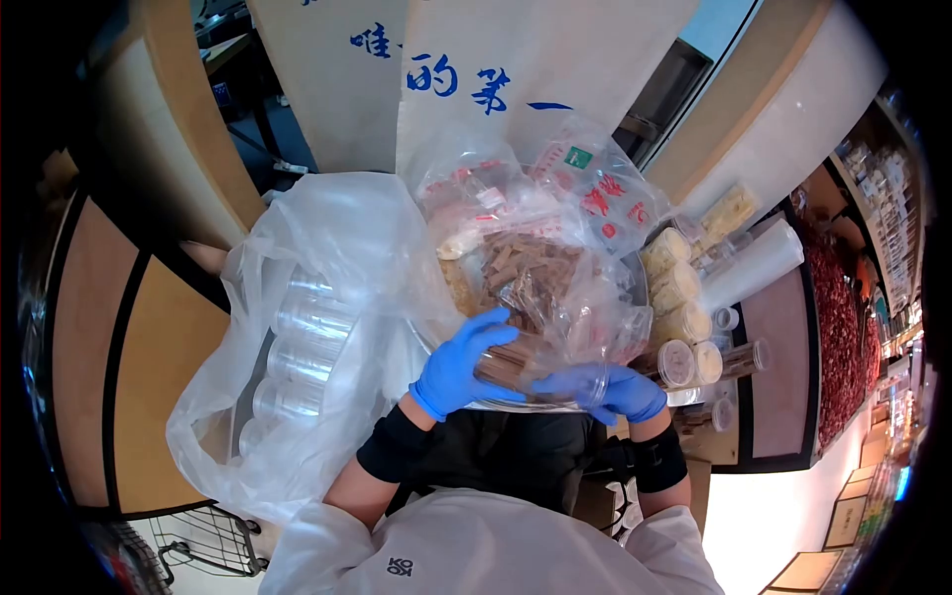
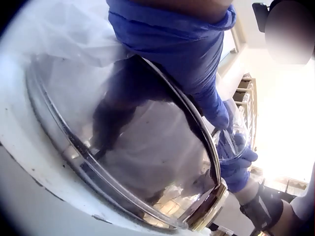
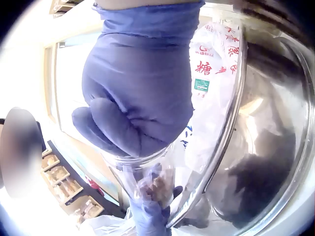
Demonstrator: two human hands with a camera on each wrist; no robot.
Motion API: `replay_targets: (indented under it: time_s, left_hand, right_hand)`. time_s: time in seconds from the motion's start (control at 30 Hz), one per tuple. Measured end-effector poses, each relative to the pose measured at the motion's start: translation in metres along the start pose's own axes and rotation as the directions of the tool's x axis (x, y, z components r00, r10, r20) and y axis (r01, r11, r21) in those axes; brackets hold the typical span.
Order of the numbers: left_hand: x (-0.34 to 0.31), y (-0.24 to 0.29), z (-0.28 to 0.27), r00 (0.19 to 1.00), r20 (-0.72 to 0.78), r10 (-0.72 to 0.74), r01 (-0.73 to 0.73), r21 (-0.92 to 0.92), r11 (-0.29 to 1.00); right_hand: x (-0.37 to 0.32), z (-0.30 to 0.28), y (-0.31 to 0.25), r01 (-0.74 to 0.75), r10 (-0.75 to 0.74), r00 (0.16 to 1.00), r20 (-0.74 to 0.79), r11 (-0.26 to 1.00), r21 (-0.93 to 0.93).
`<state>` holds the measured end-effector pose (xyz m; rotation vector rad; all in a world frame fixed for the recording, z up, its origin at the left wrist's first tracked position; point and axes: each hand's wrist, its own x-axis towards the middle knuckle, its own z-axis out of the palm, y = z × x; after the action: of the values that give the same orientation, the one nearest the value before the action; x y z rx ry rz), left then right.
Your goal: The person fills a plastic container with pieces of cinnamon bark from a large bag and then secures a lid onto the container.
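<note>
A clear plastic jar (image 1: 540,369) lies tilted over the near rim of a large metal basin (image 1: 496,406), with brown strips showing through its wall. My blue-gloved left hand (image 1: 456,367) grips the jar near its base. At the mouth end is my right hand (image 1: 620,392), also gloved in blue. Its curled fingers lie around the jar's rim, and blue glove shows through the clear wall in the right wrist view. The basin holds a heap of loose brown strips (image 1: 531,273) beside crumpled clear bags (image 1: 605,307) with red print.
Left of the basin, a big translucent bag (image 1: 377,213) holds several clear jars (image 1: 302,357). Filled, lidded jars (image 1: 684,322) stand close on the right, near a roll of clear plastic (image 1: 759,263). A white curtain (image 1: 506,64) with blue characters hangs behind.
</note>
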<state>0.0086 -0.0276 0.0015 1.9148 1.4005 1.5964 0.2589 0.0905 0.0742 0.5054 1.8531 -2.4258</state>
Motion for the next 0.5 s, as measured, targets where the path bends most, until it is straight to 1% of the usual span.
replay_targets:
  time_s: [0.03,0.07,0.1,0.13,0.2,0.23,0.27,0.3,0.33,0.37,0.4,0.47,0.5]
  left_hand:
    - [0.000,-0.003,0.001,1.000,0.004,0.000,0.000,-0.002,1.000]
    - [-0.001,-0.006,0.002,0.995,-0.100,-0.011,0.008,-0.031,0.999]
    - [0.000,-0.008,0.003,0.979,-0.204,-0.026,0.014,-0.061,0.998]
    - [0.000,-0.008,0.002,0.980,-0.198,-0.028,0.015,-0.065,0.998]
    - [0.002,-0.011,-0.002,0.928,-0.296,-0.227,0.188,-0.155,0.970]
    - [0.005,-0.014,-0.003,0.922,-0.325,-0.209,0.178,-0.123,0.976]
    - [0.008,-0.014,-0.003,0.925,-0.317,-0.210,0.179,-0.123,0.976]
    - [0.011,-0.014,-0.004,0.917,-0.346,-0.199,0.161,-0.137,0.978]
    - [0.013,-0.013,-0.005,0.908,-0.375,-0.189,0.142,-0.149,0.979]
    - [0.015,-0.013,-0.004,0.903,-0.377,-0.206,0.145,-0.184,0.972]
    - [0.016,-0.013,-0.003,0.905,-0.371,-0.208,0.148,-0.183,0.972]
    - [0.019,-0.014,-0.001,0.928,-0.363,-0.077,0.100,0.045,0.994]
    - [0.020,-0.012,0.000,0.931,-0.357,-0.076,0.099,0.045,0.994]
  right_hand:
    - [-0.003,-0.006,0.006,0.001,-0.001,1.000,-0.004,1.000,0.003]
    - [-0.006,-0.014,0.016,0.132,-0.113,0.976,-0.186,0.987,0.094]
    - [-0.006,-0.018,0.021,0.273,-0.199,0.907,-0.371,0.949,0.157]
    - [-0.006,-0.023,0.024,0.274,-0.198,0.905,-0.377,0.948,0.160]
    - [-0.002,-0.033,0.022,0.312,-0.203,0.847,-0.492,0.938,0.150]
    - [-0.002,-0.032,0.020,0.172,-0.154,0.856,-0.494,0.985,-0.008]
    - [0.000,-0.025,0.023,0.175,-0.153,0.853,-0.499,0.985,-0.003]
    - [0.006,-0.016,0.026,0.091,-0.144,0.914,-0.380,0.984,-0.154]
    - [0.012,-0.008,0.027,0.026,-0.110,0.960,-0.256,0.950,-0.310]
    - [0.018,-0.002,0.024,0.073,-0.248,0.956,-0.160,0.724,-0.686]
    - [0.025,0.003,0.024,0.073,-0.249,0.955,-0.164,0.728,-0.682]
    - [0.036,0.010,0.025,-0.195,-0.179,0.924,-0.338,0.540,-0.819]
    - [0.044,0.006,0.035,-0.252,-0.147,0.929,-0.339,0.418,-0.873]
